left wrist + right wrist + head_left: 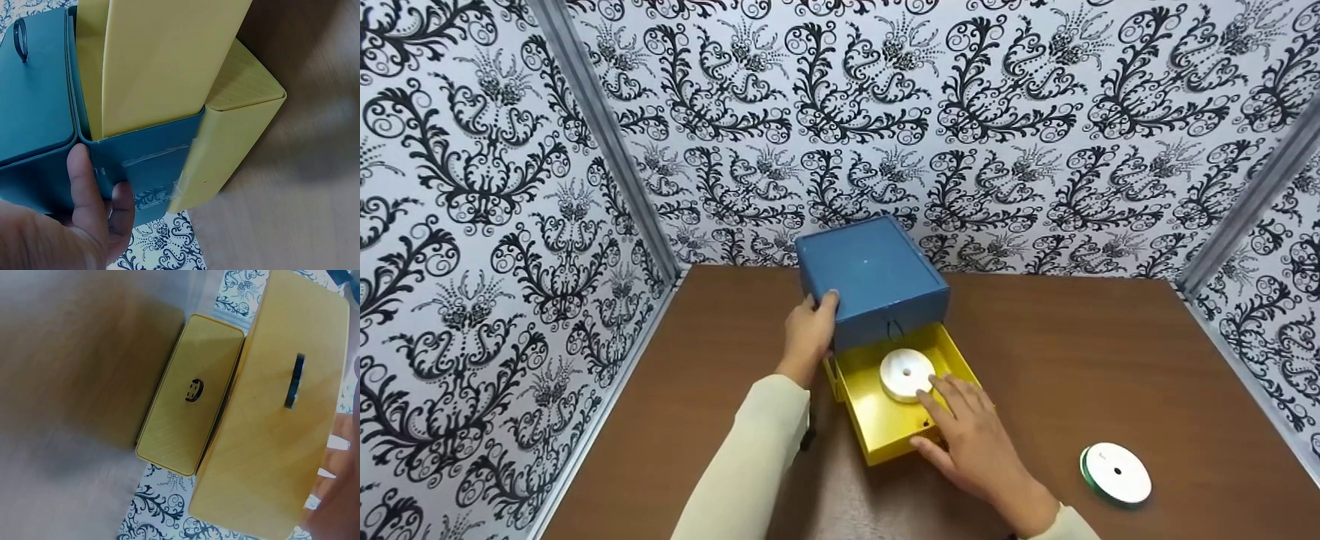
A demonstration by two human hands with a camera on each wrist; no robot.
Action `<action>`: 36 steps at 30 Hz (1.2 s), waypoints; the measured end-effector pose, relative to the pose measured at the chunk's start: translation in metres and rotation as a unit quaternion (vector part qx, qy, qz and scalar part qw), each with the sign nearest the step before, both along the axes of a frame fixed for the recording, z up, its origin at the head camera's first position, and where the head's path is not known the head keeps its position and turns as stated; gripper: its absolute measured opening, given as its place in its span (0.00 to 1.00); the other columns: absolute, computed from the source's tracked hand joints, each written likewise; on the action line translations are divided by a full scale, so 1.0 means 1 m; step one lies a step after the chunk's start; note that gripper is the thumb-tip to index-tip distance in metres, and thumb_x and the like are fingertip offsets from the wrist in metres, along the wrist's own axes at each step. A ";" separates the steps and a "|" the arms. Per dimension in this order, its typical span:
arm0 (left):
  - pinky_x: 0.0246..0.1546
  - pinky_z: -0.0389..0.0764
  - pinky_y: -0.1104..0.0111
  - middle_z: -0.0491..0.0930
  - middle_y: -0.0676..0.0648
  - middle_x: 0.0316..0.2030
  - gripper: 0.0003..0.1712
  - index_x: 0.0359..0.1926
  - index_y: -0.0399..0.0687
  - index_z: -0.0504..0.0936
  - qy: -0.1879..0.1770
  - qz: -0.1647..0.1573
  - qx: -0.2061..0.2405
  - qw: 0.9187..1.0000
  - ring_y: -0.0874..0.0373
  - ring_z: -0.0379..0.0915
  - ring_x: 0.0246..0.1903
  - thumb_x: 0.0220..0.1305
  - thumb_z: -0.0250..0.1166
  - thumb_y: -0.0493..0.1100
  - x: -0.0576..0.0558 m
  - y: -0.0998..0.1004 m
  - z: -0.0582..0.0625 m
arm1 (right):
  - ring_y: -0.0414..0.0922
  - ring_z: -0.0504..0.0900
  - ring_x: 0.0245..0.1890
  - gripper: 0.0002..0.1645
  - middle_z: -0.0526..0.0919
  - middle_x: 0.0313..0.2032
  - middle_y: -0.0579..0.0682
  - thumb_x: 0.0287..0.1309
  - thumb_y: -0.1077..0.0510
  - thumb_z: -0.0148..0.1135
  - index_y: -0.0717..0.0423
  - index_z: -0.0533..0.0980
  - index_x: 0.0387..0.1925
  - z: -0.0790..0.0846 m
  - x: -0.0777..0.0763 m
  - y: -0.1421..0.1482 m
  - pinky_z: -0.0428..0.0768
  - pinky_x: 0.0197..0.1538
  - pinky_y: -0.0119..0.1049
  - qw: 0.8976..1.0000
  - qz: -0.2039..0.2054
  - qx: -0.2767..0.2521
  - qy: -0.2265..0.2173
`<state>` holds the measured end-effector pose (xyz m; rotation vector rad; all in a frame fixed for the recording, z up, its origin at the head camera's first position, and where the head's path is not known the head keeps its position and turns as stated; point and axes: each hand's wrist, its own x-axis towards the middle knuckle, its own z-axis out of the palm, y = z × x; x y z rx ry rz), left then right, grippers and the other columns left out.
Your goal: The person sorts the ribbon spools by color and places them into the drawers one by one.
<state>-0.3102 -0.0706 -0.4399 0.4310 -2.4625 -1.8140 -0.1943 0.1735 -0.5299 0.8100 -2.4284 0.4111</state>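
A small blue drawer box [877, 274] stands at the back of the table, its yellow drawer [877, 424] pulled out toward me. Inside that drawer lies a white ribbon spool [906, 371]. My left hand [810, 330] holds the box's left side, thumb near the top edge; in the left wrist view, the left hand [93, 214] rests against the blue side wall. Reaching over the drawer's front, my right hand [971, 427] has extended fingers at the spool's edge. In the right wrist view, a black handle [295, 381] marks the pulled-out drawer's front.
A white spool with a green edge [1117, 472] lies on the brown table [1072, 360] at the right. Below the pulled-out drawer is another yellow drawer front [191, 399]. Patterned walls [960, 150] stand behind and at the sides.
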 end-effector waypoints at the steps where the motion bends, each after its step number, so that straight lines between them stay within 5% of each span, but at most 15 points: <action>1: 0.29 0.85 0.56 0.65 0.37 0.68 0.44 0.75 0.43 0.61 0.000 0.000 -0.001 1.000 0.41 0.73 0.54 0.67 0.54 0.63 0.000 0.000 0.000 | 0.60 0.69 0.64 0.38 0.73 0.63 0.59 0.62 0.33 0.60 0.54 0.75 0.63 -0.001 0.002 0.000 0.64 0.63 0.65 1.000 -0.006 0.011 -0.011; 6: 0.32 0.85 0.54 0.64 0.36 0.69 0.43 0.75 0.42 0.60 -0.002 -0.006 0.001 1.000 0.40 0.72 0.56 0.68 0.53 0.62 0.002 0.000 -0.001 | 0.60 0.63 0.68 0.44 0.68 0.68 0.59 0.65 0.27 0.48 0.51 0.69 0.70 -0.007 0.004 -0.003 0.52 0.66 0.70 0.996 -0.041 0.066 -0.049; 21: 0.41 0.84 0.51 0.59 0.36 0.72 0.44 0.76 0.43 0.58 -0.008 -0.010 0.013 1.000 0.40 0.68 0.61 0.68 0.52 0.63 0.003 -0.003 0.000 | 0.59 0.59 0.71 0.44 0.66 0.70 0.58 0.65 0.28 0.48 0.51 0.68 0.70 0.001 -0.013 -0.013 0.42 0.69 0.69 0.992 -0.064 0.076 -0.073; 36: 0.36 0.85 0.54 0.59 0.37 0.72 0.45 0.76 0.43 0.58 -0.008 -0.009 0.001 1.000 0.41 0.67 0.62 0.68 0.52 0.64 0.002 -0.001 0.000 | 0.59 0.63 0.69 0.42 0.71 0.66 0.59 0.65 0.28 0.50 0.53 0.72 0.67 0.002 -0.052 -0.031 0.46 0.69 0.66 0.995 -0.079 0.050 -0.042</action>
